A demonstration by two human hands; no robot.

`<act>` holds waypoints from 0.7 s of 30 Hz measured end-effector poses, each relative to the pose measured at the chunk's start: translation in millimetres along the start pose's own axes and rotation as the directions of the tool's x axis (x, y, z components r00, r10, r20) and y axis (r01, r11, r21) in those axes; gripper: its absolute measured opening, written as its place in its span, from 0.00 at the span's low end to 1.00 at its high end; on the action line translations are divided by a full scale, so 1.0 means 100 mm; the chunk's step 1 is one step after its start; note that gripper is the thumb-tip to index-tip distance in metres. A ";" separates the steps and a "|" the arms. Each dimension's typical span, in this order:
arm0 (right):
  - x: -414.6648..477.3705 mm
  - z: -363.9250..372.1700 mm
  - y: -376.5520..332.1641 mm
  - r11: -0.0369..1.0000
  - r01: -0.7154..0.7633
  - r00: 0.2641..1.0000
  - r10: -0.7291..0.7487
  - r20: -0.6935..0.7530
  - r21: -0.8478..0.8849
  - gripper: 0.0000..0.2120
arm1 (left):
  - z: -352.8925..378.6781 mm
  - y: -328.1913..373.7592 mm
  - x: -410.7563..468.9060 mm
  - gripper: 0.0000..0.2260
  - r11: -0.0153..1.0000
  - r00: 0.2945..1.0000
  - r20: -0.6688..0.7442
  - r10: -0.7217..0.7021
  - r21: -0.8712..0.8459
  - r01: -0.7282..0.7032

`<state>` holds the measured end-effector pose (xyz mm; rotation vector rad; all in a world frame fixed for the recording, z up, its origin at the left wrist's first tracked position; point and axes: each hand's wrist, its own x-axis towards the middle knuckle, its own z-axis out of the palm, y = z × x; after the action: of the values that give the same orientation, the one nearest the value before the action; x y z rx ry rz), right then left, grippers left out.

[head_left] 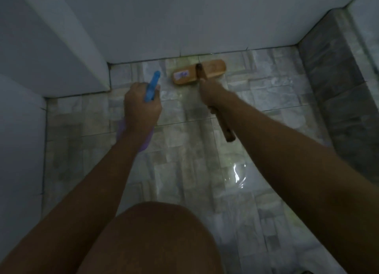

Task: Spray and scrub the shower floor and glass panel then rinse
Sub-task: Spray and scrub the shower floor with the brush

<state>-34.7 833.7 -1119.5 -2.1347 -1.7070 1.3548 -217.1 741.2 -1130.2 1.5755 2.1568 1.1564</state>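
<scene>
Shower floor (96, 118) tiles lie wet and pale below. At left, the left hand (141, 105) has its fingers curled round a spray bottle (152, 85) with a blue trigger head and purple body, nozzle pointing toward the white wall (184, 27). Just right of it, the wooden scrub brush (213, 68) rests head-down on the tiles beside that wall, its handle (225, 128) clasped in the right hand (213, 93) fingers.
</scene>
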 end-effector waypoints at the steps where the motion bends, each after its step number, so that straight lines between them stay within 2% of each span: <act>1: -0.13 0.14 0.04 0.999 0.033 0.999 -0.033 0.028 -0.013 0.23 | 0.03 0.04 -0.02 0.11 0.999 0.999 0.029 0.014 0.042 -0.015; 3: -0.50 0.33 0.23 0.996 0.065 0.992 -0.058 0.116 -0.060 0.23 | 0.01 0.07 -0.07 0.11 0.997 0.994 0.105 -0.017 0.082 0.009; 5: -0.93 0.35 0.56 0.992 0.052 0.982 -0.031 0.184 -0.114 0.20 | -0.10 -0.04 -0.15 0.15 0.989 0.976 0.183 -0.118 0.108 0.099; 7: -1.33 0.34 0.96 0.981 0.042 0.975 0.001 0.221 -0.190 0.17 | -0.27 -0.25 -0.28 0.19 0.980 0.950 0.258 -0.175 0.143 0.141; 10: -1.58 0.32 1.25 0.967 0.022 0.976 0.033 0.215 -0.252 0.18 | -0.57 -0.56 -0.60 0.21 0.942 0.891 0.365 -0.269 0.293 0.164; 13: -1.40 0.43 1.01 0.973 0.013 0.982 0.031 0.188 -0.230 0.20 | -0.81 -0.72 -0.85 0.21 0.910 0.857 0.358 -0.369 0.326 0.256; 16: -1.12 0.65 0.55 0.969 0.094 0.984 -0.055 0.169 -0.230 0.22 | -0.94 -0.75 -0.88 0.19 0.934 0.876 0.335 -0.347 0.212 0.288; 19: -0.93 0.90 0.15 0.987 0.098 0.989 -0.082 0.123 -0.130 0.23 | -0.98 -0.69 -0.82 0.19 0.938 0.887 0.309 -0.343 0.165 0.305; 21: -0.97 1.04 0.06 0.987 0.105 0.983 -0.084 0.166 -0.125 0.21 | -1.00 -0.65 -0.76 0.17 0.937 0.913 0.216 -0.347 0.121 0.327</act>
<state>-98.1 706.7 -1130.7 -2.0284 -1.9851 1.4603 -292.1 621.0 -1129.3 1.2276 2.2234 0.7423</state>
